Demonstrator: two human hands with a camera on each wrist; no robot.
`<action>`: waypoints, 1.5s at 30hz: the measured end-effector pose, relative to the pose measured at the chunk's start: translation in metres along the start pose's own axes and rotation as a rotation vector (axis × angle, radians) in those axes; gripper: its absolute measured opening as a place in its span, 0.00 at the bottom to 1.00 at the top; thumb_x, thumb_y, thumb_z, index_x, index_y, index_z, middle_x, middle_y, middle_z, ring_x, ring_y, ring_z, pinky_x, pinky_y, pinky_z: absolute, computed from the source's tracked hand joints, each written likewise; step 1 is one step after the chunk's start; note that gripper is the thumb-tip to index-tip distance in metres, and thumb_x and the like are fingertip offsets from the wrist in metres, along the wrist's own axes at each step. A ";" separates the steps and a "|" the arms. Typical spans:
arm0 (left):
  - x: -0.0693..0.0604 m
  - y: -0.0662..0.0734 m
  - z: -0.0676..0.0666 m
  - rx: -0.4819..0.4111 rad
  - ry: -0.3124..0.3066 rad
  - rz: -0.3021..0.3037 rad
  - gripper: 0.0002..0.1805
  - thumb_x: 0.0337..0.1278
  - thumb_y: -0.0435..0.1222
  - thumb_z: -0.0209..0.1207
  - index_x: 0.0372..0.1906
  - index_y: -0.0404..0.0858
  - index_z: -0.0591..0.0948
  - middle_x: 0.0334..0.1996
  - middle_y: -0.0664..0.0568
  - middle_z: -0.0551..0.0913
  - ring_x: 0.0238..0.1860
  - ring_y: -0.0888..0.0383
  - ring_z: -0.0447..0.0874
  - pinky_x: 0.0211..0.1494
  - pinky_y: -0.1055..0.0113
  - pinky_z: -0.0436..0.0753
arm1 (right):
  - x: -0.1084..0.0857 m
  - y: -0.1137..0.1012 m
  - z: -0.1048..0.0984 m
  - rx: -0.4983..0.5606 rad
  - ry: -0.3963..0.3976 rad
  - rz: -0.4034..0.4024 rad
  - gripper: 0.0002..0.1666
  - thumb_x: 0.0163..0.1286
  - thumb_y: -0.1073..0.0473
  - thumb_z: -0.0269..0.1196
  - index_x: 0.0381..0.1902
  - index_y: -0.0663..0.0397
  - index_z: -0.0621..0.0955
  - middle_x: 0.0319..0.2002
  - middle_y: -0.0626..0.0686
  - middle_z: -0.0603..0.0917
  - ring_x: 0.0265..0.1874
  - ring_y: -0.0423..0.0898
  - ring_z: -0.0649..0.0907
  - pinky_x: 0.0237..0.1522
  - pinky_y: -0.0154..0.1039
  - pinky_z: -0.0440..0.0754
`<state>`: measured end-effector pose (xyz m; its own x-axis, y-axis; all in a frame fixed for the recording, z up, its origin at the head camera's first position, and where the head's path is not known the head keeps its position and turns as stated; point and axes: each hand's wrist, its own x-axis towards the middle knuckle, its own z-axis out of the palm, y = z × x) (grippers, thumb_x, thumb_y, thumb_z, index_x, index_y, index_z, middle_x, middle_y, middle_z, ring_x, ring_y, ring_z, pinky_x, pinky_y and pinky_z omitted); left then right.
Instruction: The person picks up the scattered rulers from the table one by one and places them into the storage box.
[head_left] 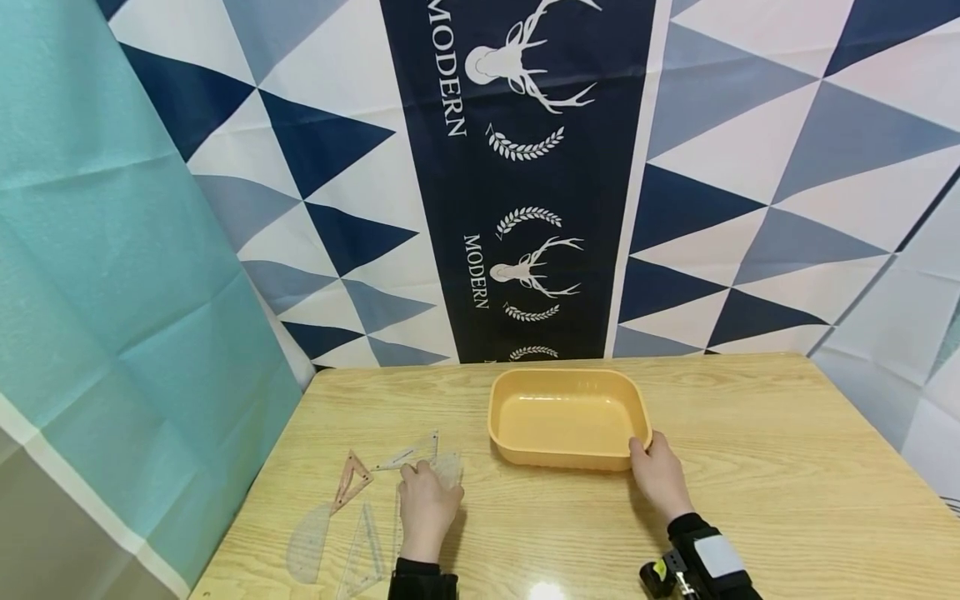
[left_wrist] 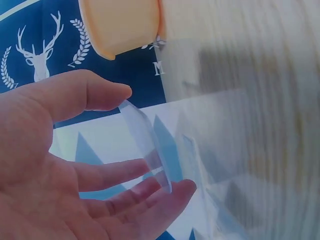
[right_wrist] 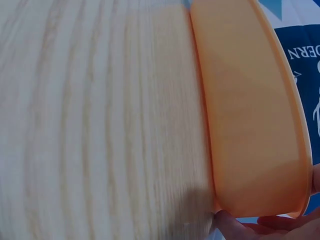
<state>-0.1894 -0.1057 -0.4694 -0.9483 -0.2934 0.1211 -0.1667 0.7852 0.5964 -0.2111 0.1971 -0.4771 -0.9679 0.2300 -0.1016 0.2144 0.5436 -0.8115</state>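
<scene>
Pinching a clear piece [left_wrist: 143, 136] between thumb and fingertips, the left hand [head_left: 429, 510] is left of the tub [head_left: 562, 458] and nearer the person than it. In the left wrist view the thumb is on one edge and the fingers are on the opposite one, spread apart by the width of the piece, which stands tilted between them. Its full outline and long axis cannot be told there.

The right hand [head_left: 660, 479] grips the tub's near right corner, thumb and fingers closed about the rim. It is the hand touching the tub; the left is well apart from it. From the left fingertips the tub lies to the right and farther off, its long axis running left to right, its left end toward the pinched piece and its mouth up.

The other pieces lie on the table [head_left: 750, 467], all left of the tub. Nearest it is a clear triangle [head_left: 416, 452], just beyond the left hand. Farther left are a pink triangle [head_left: 362, 484], a half-disc [head_left: 307, 546] and a second clear triangle [head_left: 372, 542], the last two also nearer the person than the tub.
</scene>
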 end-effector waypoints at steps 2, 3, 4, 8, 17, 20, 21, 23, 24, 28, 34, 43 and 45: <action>0.001 0.002 -0.001 -0.002 0.009 0.016 0.33 0.32 0.36 0.69 0.46 0.21 0.72 0.40 0.33 0.69 0.38 0.38 0.74 0.37 0.50 0.77 | 0.000 0.000 0.000 0.003 0.000 -0.005 0.35 0.71 0.50 0.35 0.63 0.76 0.53 0.59 0.76 0.62 0.60 0.69 0.63 0.59 0.59 0.62; 0.001 0.002 -0.001 -0.005 0.011 0.027 0.32 0.32 0.36 0.68 0.46 0.21 0.72 0.40 0.33 0.69 0.38 0.38 0.73 0.37 0.50 0.77 | 0.000 0.000 0.000 0.001 0.002 -0.007 0.35 0.72 0.49 0.35 0.63 0.76 0.54 0.59 0.75 0.62 0.60 0.69 0.63 0.59 0.59 0.62; 0.001 0.003 -0.002 -0.003 0.017 0.034 0.32 0.32 0.36 0.68 0.47 0.21 0.72 0.40 0.33 0.70 0.38 0.38 0.73 0.37 0.50 0.77 | 0.000 0.000 0.001 -0.001 0.004 -0.009 0.35 0.72 0.49 0.34 0.63 0.76 0.54 0.59 0.75 0.62 0.59 0.68 0.63 0.59 0.59 0.62; 0.003 0.009 -0.003 -0.014 0.035 0.071 0.31 0.35 0.36 0.67 0.48 0.23 0.72 0.41 0.33 0.70 0.40 0.38 0.73 0.38 0.50 0.77 | 0.001 0.001 0.001 -0.016 0.019 -0.024 0.35 0.72 0.49 0.34 0.62 0.77 0.55 0.58 0.76 0.64 0.58 0.69 0.65 0.58 0.60 0.64; 0.011 0.035 -0.002 -0.066 0.016 0.151 0.31 0.39 0.34 0.63 0.55 0.28 0.71 0.48 0.35 0.70 0.48 0.41 0.70 0.43 0.53 0.78 | 0.001 0.006 0.003 -0.057 0.011 -0.022 0.40 0.72 0.43 0.27 0.62 0.76 0.54 0.58 0.77 0.62 0.58 0.70 0.64 0.56 0.61 0.65; 0.012 0.041 0.000 -0.088 0.012 0.216 0.29 0.39 0.32 0.61 0.54 0.31 0.73 0.48 0.37 0.70 0.49 0.42 0.70 0.42 0.54 0.78 | 0.000 0.007 0.003 -0.063 0.013 -0.027 0.40 0.72 0.43 0.26 0.62 0.77 0.54 0.58 0.78 0.62 0.58 0.71 0.64 0.56 0.61 0.65; 0.012 0.043 0.001 -0.094 0.015 0.238 0.28 0.39 0.31 0.61 0.54 0.32 0.74 0.48 0.37 0.71 0.48 0.42 0.70 0.42 0.54 0.77 | 0.000 0.007 0.004 -0.065 0.013 -0.029 0.40 0.72 0.43 0.26 0.62 0.77 0.55 0.58 0.78 0.62 0.57 0.71 0.65 0.55 0.61 0.66; 0.011 0.047 0.004 -0.099 0.020 0.285 0.26 0.40 0.31 0.60 0.52 0.34 0.76 0.48 0.38 0.72 0.49 0.42 0.71 0.42 0.54 0.78 | 0.000 0.008 0.004 -0.066 0.014 -0.032 0.40 0.72 0.43 0.26 0.61 0.77 0.55 0.57 0.78 0.63 0.57 0.71 0.65 0.55 0.62 0.66; 0.010 0.049 0.007 -0.096 0.020 0.311 0.24 0.40 0.30 0.60 0.51 0.34 0.77 0.48 0.38 0.72 0.49 0.42 0.71 0.42 0.54 0.78 | -0.001 0.008 0.004 -0.067 0.016 -0.033 0.40 0.72 0.44 0.26 0.60 0.77 0.56 0.57 0.78 0.63 0.56 0.71 0.66 0.54 0.62 0.66; 0.006 0.056 0.016 -0.090 0.006 0.387 0.21 0.41 0.30 0.61 0.48 0.35 0.79 0.50 0.38 0.73 0.50 0.43 0.71 0.44 0.55 0.78 | -0.001 0.009 0.005 -0.067 0.018 -0.035 0.40 0.72 0.43 0.26 0.60 0.78 0.56 0.56 0.78 0.64 0.56 0.71 0.66 0.54 0.62 0.66; 0.004 0.062 0.025 -0.067 0.027 0.452 0.17 0.41 0.29 0.60 0.43 0.35 0.80 0.48 0.40 0.75 0.51 0.45 0.71 0.49 0.55 0.76 | -0.001 0.009 0.006 -0.070 0.014 -0.041 0.40 0.72 0.43 0.26 0.60 0.77 0.56 0.56 0.78 0.64 0.56 0.71 0.66 0.54 0.62 0.67; 0.009 0.068 0.036 -0.018 0.076 0.509 0.15 0.37 0.30 0.61 0.38 0.34 0.82 0.44 0.40 0.77 0.50 0.46 0.72 0.52 0.58 0.74 | -0.002 0.010 0.006 -0.072 0.032 -0.049 0.40 0.72 0.43 0.26 0.59 0.77 0.57 0.55 0.79 0.65 0.56 0.71 0.67 0.53 0.62 0.67; 0.010 0.070 0.038 0.001 0.086 0.516 0.15 0.37 0.31 0.62 0.38 0.34 0.82 0.43 0.40 0.77 0.49 0.46 0.72 0.51 0.58 0.75 | -0.002 0.010 0.006 -0.075 0.034 -0.052 0.39 0.72 0.44 0.26 0.58 0.77 0.58 0.55 0.78 0.65 0.55 0.71 0.67 0.53 0.62 0.68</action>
<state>-0.2212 -0.0330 -0.4569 -0.8813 0.0885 0.4641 0.3166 0.8398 0.4411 -0.2083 0.1970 -0.4888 -0.9732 0.2264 -0.0395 0.1741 0.6143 -0.7696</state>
